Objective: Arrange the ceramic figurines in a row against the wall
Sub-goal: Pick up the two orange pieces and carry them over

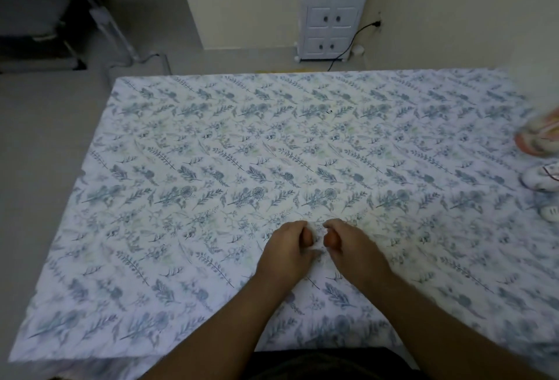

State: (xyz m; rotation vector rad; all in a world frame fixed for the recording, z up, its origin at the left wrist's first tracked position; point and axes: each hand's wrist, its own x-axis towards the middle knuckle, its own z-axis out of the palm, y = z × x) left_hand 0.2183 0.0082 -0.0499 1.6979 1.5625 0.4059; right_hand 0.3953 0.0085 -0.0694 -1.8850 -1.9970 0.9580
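We see a table covered by a white cloth (211,143) printed with blue-grey leaves and flowers, filling most of the head view. Just below its centre, towards six o'clock, both bare hands rest knuckles-up on the cloth, close together with a narrow gap between them. The left hand (287,248) is curled loosely into a fist, its thumb tip showing at the inner side; the right hand (351,246) mirrors it, also curled with the thumb tucked inward. Neither fist shows anything inside it, so we read both as clenched on nothing we can make out, though the palms themselves are hidden. The forearms run back to the bottom edge at about five and seven o'clock. The ceramic figurines sit well apart from the hands, at the table's right edge near three o'clock, all cut off by the frame and blurred: a pink and white figurine (541,134) highest up, a white figurine with a thin red line (543,178) just below it, and a small white piece (550,213) lower still, towards four o'clock. We cannot tell their shapes. Beyond the far table edge, at twelve o'clock, a white cabinet (332,10) with paired dark knobs stands against a cream wall (242,1), and a black cable (352,42) runs from a wall socket down beside it.
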